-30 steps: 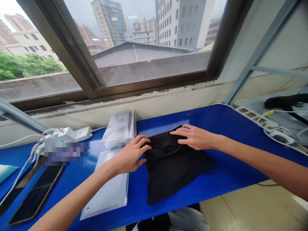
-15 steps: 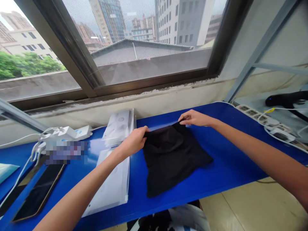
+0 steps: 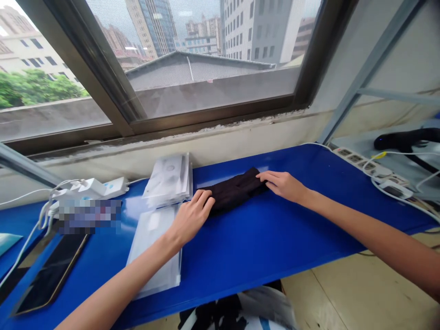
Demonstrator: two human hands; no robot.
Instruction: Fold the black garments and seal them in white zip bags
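A piece of black cloth [image 3: 233, 190] lies folded into a narrow strip, slanting up to the right, on the blue tabletop [image 3: 240, 247]. At its left end my left hand [image 3: 195, 213] is closed, its bent fingers gripping the fabric. My right hand [image 3: 283, 185] holds the right end between fingers and thumb. Just left of the cloth, a stack of clear plastic bags with white contents [image 3: 167, 178] stands at the wall, and a flat zip bag [image 3: 154, 256] lies in front, partly hidden by my left forearm.
On the left are a phone [image 3: 51, 270], white plugs and cables [image 3: 87, 189] and a blurred-out item [image 3: 89, 215]. A power strip [image 3: 357, 160] with cables runs along the right edge. The window wall [image 3: 227, 142] bounds the back, and a grey metal post [image 3: 357, 91] rises at right.
The cloth, spread out as a wide piece before, is now folded into a narrow strip. My left hand has moved slightly down and my right hand slightly right and down.
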